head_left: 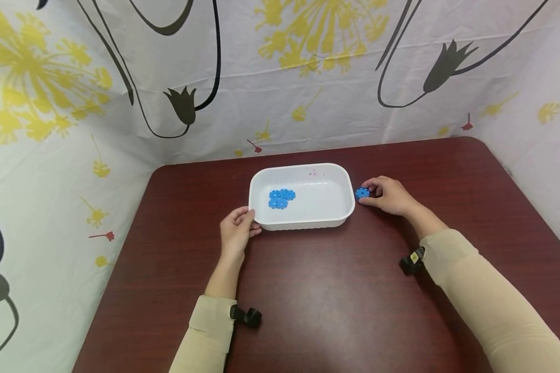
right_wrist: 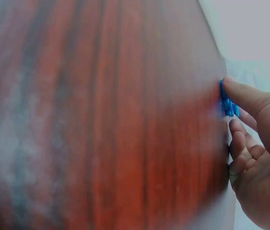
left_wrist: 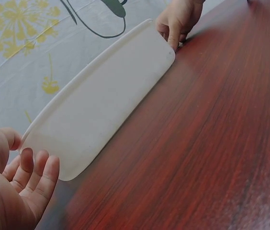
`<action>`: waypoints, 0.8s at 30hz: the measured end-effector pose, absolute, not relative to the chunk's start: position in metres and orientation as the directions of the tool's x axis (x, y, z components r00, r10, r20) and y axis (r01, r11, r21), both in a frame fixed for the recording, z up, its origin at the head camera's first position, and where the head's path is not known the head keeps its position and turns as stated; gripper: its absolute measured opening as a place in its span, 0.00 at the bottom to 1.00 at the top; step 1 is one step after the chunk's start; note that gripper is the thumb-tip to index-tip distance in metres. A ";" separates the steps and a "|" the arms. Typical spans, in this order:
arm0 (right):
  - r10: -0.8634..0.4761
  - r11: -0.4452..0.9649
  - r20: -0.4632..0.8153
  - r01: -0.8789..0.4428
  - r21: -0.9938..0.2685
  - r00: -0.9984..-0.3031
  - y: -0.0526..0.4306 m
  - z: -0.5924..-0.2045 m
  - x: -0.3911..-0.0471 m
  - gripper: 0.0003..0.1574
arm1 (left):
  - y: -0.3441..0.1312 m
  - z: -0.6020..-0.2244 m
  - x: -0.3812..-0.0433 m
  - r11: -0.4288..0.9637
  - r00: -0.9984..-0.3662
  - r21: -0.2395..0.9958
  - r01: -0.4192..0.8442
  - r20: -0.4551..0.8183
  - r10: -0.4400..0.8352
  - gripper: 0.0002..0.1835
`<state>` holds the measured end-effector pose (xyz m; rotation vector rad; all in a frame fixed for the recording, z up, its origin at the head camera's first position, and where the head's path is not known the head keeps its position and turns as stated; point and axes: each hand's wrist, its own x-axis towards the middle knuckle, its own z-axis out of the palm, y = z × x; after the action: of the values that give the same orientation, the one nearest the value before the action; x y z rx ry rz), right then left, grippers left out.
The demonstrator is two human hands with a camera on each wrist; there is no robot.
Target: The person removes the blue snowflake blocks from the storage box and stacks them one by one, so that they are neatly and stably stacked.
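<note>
A shallow white plastic tray stands on the table, with several blue snowflake-shaped plastic discs grouped at its left side. At the tray's near left corner my left hand grips the rim, thumb on top and fingers outside the wall. In the left wrist view the fingers of this hand lie along the tray's outer end. Just beyond the tray's right end, my right hand pinches a blue snowflake disc between thumb and fingers. The right wrist view shows that disc edge-on.
The dark red wood-grain table extends in front of the tray and to both sides. A white curtain with yellow and grey flower prints hangs behind it. Black wrist cameras are strapped on both sleeves.
</note>
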<state>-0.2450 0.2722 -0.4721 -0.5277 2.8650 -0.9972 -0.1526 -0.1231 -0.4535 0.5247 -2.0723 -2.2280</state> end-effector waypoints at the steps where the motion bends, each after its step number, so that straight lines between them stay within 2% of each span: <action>1: -0.341 0.729 0.053 -0.300 -0.615 -0.939 0.272 -0.472 -0.245 0.25 | -0.123 -0.455 -0.153 -0.103 -0.941 0.978 -0.184 -0.205 -0.268 0.16; 5: -0.328 0.718 0.071 -0.298 -0.629 -0.942 0.271 -0.468 -0.245 0.28 | -0.123 -0.458 -0.152 -0.113 -0.943 0.980 -0.161 -0.187 -0.276 0.16; 9: -0.284 0.706 0.116 -0.289 -0.647 -0.952 0.264 -0.457 -0.247 0.26 | -0.123 -0.460 -0.153 -0.113 -0.943 0.983 -0.146 -0.173 -0.285 0.15; 15: -0.221 0.628 0.159 -0.265 -0.731 -0.962 0.239 -0.430 -0.253 0.25 | -0.122 -0.461 -0.154 -0.120 -0.941 0.984 -0.130 -0.161 -0.298 0.13; 24: -0.272 0.528 0.192 -0.313 -0.790 -0.943 0.200 -0.412 -0.256 0.25 | -0.123 -0.461 -0.154 -0.117 -0.941 0.984 -0.136 -0.166 -0.295 0.14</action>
<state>-0.2556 0.1997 -0.4117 -0.5330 2.7850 -1.4543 -0.1537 -0.1231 -0.4612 0.4948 -2.0108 -2.2157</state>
